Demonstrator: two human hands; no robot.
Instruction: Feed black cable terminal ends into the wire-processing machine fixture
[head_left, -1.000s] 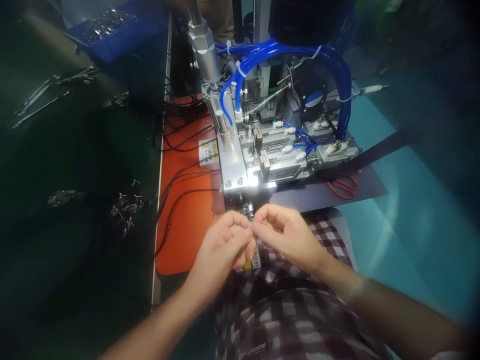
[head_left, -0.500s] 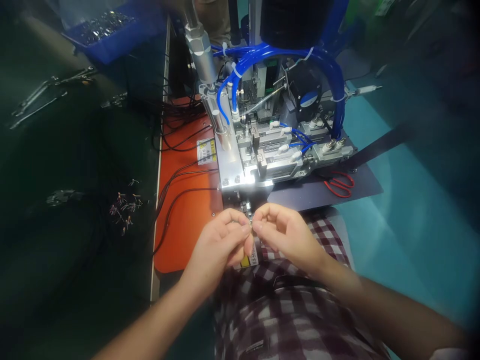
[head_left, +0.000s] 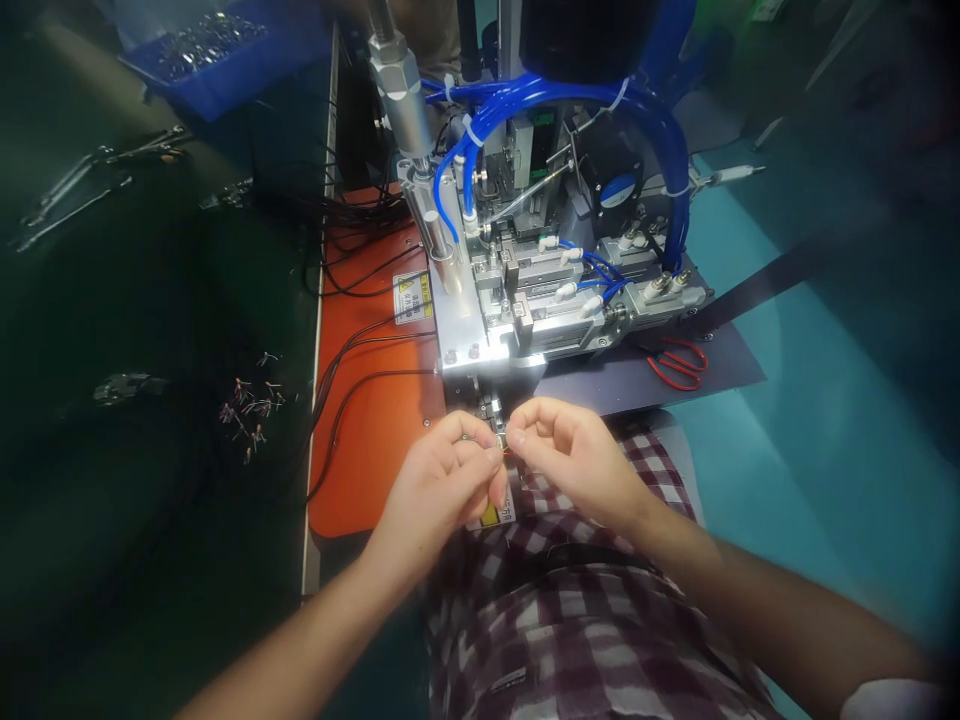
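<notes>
My left hand (head_left: 442,478) and my right hand (head_left: 574,458) meet fingertip to fingertip just below the front edge of a metal machine (head_left: 517,300). Both are closed in a pinch on a tiny part (head_left: 504,450) between them, too small to name. The hands hover over my checked-cloth lap (head_left: 570,620), right beside a small metal fixture (head_left: 491,410) that juts out under the machine's plate.
The machine carries blue air hoses (head_left: 570,100) and stands on an orange base (head_left: 367,420) with black cables. Red-handled scissors (head_left: 679,362) lie at its right. Small wired components (head_left: 251,410) and pliers (head_left: 124,385) rest on the dark bench at left. A blue bin (head_left: 217,50) sits far left.
Both hands have risen slightly toward the fixture under the machine, still pinched together. The view has shifted a little.
</notes>
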